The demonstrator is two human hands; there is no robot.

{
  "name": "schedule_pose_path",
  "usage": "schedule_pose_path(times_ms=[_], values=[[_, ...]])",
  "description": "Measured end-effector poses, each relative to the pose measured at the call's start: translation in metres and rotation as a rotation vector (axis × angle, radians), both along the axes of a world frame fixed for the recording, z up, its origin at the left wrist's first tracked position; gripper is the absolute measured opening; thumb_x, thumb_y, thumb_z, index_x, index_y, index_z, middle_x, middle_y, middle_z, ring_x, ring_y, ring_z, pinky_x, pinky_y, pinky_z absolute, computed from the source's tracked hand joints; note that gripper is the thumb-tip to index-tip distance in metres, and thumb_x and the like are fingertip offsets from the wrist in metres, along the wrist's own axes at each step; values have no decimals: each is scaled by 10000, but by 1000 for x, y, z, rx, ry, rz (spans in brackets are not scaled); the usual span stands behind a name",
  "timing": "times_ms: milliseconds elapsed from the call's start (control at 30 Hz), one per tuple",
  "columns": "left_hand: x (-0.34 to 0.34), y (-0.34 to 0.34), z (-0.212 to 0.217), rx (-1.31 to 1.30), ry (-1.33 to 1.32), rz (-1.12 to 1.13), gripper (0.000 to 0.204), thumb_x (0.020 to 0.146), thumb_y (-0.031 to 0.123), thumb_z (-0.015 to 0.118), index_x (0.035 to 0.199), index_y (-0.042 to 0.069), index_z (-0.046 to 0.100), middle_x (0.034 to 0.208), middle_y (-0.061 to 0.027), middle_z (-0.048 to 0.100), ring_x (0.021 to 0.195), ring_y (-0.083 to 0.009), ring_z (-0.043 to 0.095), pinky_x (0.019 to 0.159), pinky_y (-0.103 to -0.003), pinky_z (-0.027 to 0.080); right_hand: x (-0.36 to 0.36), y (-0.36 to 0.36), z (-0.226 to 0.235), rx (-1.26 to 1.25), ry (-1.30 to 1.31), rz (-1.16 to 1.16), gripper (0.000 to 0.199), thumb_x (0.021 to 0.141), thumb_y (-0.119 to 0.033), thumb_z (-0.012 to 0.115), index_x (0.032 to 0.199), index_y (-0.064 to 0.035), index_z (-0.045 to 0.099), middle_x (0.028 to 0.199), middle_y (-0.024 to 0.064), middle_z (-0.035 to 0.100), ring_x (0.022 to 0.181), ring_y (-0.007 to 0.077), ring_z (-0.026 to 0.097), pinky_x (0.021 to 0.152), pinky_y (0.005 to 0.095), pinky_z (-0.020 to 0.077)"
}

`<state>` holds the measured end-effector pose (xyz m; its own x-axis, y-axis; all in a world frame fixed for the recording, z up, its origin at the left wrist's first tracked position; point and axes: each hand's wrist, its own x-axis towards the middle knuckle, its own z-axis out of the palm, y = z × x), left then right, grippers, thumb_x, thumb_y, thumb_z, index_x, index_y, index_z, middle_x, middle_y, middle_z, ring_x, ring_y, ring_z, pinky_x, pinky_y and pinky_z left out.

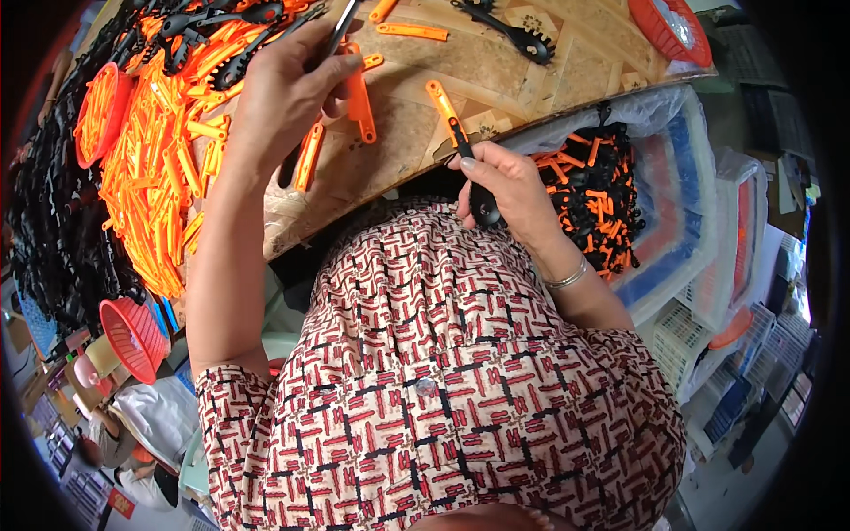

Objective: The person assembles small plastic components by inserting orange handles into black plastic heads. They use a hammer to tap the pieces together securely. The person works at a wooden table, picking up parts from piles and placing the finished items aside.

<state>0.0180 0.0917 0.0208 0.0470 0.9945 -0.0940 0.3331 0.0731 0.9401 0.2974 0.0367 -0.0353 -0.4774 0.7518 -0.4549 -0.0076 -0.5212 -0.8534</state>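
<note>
My left hand point(288, 88) reaches over the wooden table point(496, 71) and grips a black utensil point(341, 31) by its thin shaft, with an orange handle piece point(359, 97) just under the fingers. My right hand point(505, 190) rests at the table's near edge, closed on a black utensil with an orange handle point(447, 115) sticking up toward the table. A big heap of orange handle pieces point(155, 177) lies left of my left forearm, next to a pile of black utensils point(53, 221).
A clear bin point(682, 203) at my right holds assembled black and orange utensils point(598, 190). Red baskets sit at the far left point(97, 111), lower left point(133, 336) and far right point(673, 31). A black spaghetti server point(513, 35) and loose orange pieces lie on the table.
</note>
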Motion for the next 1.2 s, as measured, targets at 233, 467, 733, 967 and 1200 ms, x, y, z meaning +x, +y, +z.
schedule_pose_path(times_ms=[233,467,733,967,1200], values=[[62,-16,-21,-247,-422,-79,196,979,102,663,1135,-11,623,860,-68,691,698,-108,691,570,-216,539,4,-9,3,-42,-79,79,250,1051,-169,521,1190,24,600,682,111,683,514,143,628,482,255,506],[73,-21,-28,-234,-282,-14,220,984,103,657,1141,-24,570,831,-71,672,693,-114,675,607,-211,556,0,-4,-5,97,-144,81,269,1051,-188,552,1120,50,654,695,98,699,512,121,615,481,239,488],[69,-22,-40,-238,-431,44,224,979,80,656,1147,-40,569,834,-84,675,675,-126,679,618,-221,575,2,1,-3,85,-172,137,285,1051,-203,552,1129,55,643,673,85,686,507,114,617,478,229,486],[73,-23,-37,-243,-452,67,191,980,80,648,1122,-23,571,819,-69,669,653,-113,671,594,-229,563,4,3,-2,78,-188,149,284,1055,-192,535,1149,58,631,667,81,676,506,114,618,476,230,496],[82,-27,-37,-165,-264,84,190,995,104,639,1123,-19,571,801,-57,655,640,-94,654,586,-218,554,1,5,6,25,-158,146,294,1059,-221,536,1122,47,640,678,87,683,514,121,632,480,229,499]])
